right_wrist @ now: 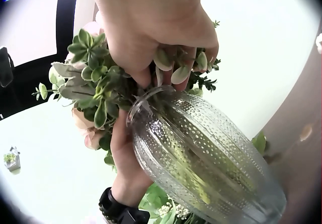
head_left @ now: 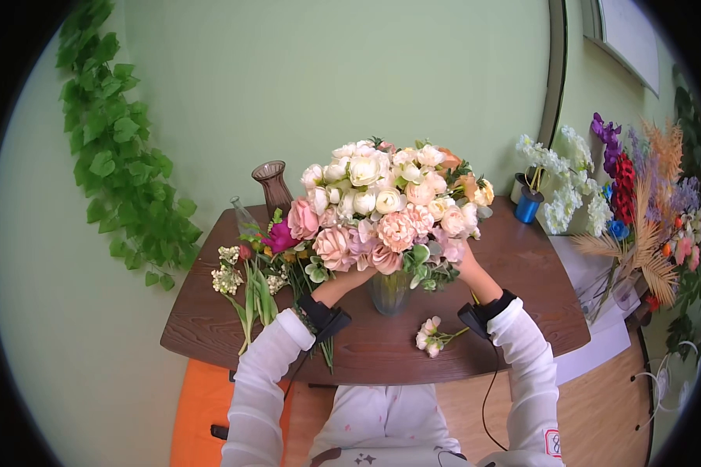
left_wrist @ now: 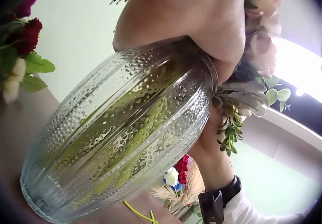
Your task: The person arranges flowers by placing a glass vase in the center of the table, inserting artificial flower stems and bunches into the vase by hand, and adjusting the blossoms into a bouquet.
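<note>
A large bouquet of white, pink and peach flowers fills a ribbed clear glass vase, with green stems showing through the glass. At the neck of the vase, my left hand curls against the glass just under the rim. My right hand is at the mouth of the vase, its fingers curled in among the leaves and stems. Blooms hide most of both hands in the head view, where the left hand and right hand come in from either side.
Loose tulips and white blossoms lie on the table at left, near a purple-tinted vase and a small clear bottle. A cut flower sprig lies near the front edge. A blue pot stands at the back right.
</note>
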The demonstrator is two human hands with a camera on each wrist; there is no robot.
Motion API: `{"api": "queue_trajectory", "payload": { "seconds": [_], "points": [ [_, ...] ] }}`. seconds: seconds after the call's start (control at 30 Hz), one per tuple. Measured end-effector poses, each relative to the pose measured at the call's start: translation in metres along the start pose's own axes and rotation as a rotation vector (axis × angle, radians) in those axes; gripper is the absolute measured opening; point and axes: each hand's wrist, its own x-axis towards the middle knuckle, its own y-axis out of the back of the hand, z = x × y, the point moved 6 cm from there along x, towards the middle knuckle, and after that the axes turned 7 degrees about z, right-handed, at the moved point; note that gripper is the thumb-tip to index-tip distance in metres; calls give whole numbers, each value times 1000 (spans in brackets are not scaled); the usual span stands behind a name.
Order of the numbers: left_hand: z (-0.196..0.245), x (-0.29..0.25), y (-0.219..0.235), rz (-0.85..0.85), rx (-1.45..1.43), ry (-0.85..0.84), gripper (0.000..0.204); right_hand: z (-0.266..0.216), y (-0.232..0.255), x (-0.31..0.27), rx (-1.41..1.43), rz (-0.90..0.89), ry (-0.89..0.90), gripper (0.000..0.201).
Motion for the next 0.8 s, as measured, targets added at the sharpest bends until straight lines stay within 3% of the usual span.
{"api": "queue_trajectory", "payload": {
  "seconds": [0.13,0.2,0.33,0.37,0.43,0.5,0.57,0.67,0.73,0.77,0.8],
  "points": [
    [4,14,-5,-1,-25,13,45,0,-10,4,276,-7,88,63],
    [10,23,-5,-1,-37,19,45,-14,-10,-2,-155,-17,179,60],
    [14,18,-3,-1,-53,21,45,-81,-21,-17,-230,-71,301,44],
    [15,14,-4,0,-60,19,45,-79,-11,-17,-234,-67,302,44],
    [12,11,-2,-3,-73,19,45,-57,28,-12,-119,41,-14,36],
    [14,0,3,5,-85,18,45,-67,62,-8,173,336,-26,34],
    [15,-5,4,12,-97,15,44,-117,69,-10,-73,556,90,39],
    [15,-7,9,11,-111,24,44,-162,54,8,-213,535,168,46],
    [17,10,6,8,-120,39,44,-169,35,31,-218,244,218,50],
    [18,31,1,8,-124,49,44,-168,34,38,-214,241,214,50],
    [26,47,6,12,-125,55,44,-162,25,48,-257,97,191,47]
  ]
}}
